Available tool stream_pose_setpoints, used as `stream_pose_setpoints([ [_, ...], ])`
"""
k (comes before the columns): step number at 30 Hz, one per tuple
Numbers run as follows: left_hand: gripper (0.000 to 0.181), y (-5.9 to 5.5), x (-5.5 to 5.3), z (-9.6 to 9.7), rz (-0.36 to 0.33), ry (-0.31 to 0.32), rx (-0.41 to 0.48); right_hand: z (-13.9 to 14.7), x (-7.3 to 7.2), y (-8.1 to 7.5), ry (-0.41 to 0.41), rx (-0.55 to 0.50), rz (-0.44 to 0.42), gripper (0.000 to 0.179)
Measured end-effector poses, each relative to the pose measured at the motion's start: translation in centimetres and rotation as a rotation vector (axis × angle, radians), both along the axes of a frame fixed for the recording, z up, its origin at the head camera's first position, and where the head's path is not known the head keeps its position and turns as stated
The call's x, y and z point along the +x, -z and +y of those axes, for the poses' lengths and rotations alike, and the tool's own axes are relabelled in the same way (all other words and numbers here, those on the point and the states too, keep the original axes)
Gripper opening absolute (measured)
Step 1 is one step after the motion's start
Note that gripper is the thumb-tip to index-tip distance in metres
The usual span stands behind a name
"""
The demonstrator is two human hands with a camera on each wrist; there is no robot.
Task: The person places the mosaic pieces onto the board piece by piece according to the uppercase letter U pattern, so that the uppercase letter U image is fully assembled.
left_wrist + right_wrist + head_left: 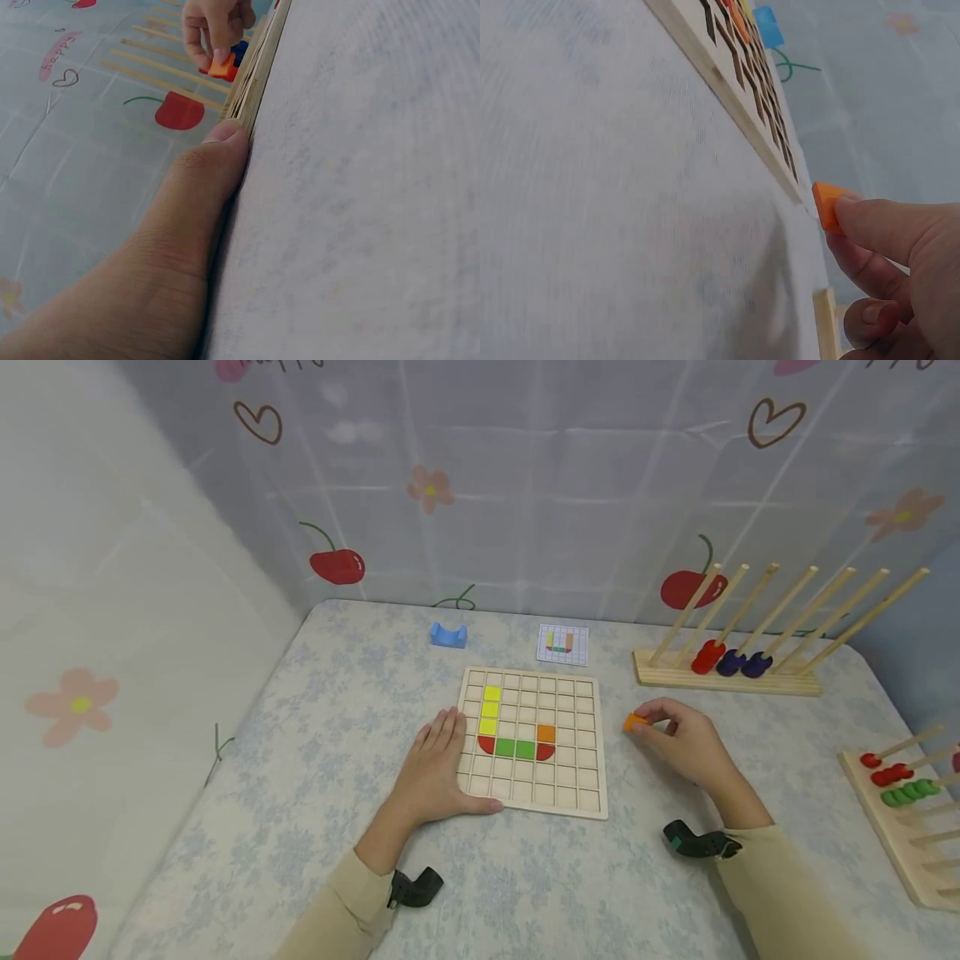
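Note:
A wooden grid board (579,777) lies mid-table. Three yellow tiles (489,710) run up one of its columns. Below them a row holds two green tiles (515,749) between two red rounded-corner tiles (545,752); an orange tile (546,733) sits above the right red one. My left hand (431,772) rests along the board's left side, fingers straight, thumb at the near edge, which the left wrist view also shows. To the right of the board, my right hand (686,742) pinches an orange square tile (828,206) between thumb and fingers, apart from the board.
Behind the board lie a printed pattern card (562,644) and a blue notched block (448,636). A wooden peg rack (750,683) with red and dark blue beads stands at the back right. Another peg rack (885,835) with red and green beads is at the right edge.

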State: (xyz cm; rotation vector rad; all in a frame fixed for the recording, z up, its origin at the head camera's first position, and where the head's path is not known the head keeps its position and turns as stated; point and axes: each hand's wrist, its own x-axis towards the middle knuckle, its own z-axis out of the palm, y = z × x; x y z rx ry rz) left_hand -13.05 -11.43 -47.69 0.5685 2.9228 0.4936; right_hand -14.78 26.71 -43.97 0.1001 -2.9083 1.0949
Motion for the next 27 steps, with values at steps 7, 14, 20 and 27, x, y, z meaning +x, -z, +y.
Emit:
stream_pose_setpoints([
  [7, 0.144, 0.1, 0.1, 0.0, 0.004, 0.002, 0.020, -3.7, -2.1, 0.1, -0.058, -0.064, -0.039, 0.018],
  [14, 0.144, 0.1, 0.0, 0.0, 0.003, -0.002, 0.007, -7.0, -3.3, 0.0, -0.124, -0.104, -0.065, 0.018],
  [20, 0.144, 0.1, 0.0, 0.0, 0.003, -0.001, 0.005, -9.1, -4.0, 0.1, -0.162, -0.110, -0.086, 0.017],
  [27, 0.144, 0.1, 0.0, 0.0, -0.004, -0.004, 0.001, -10.4, -4.1, 0.2, -0.187, -0.095, -0.081, 0.016],
])
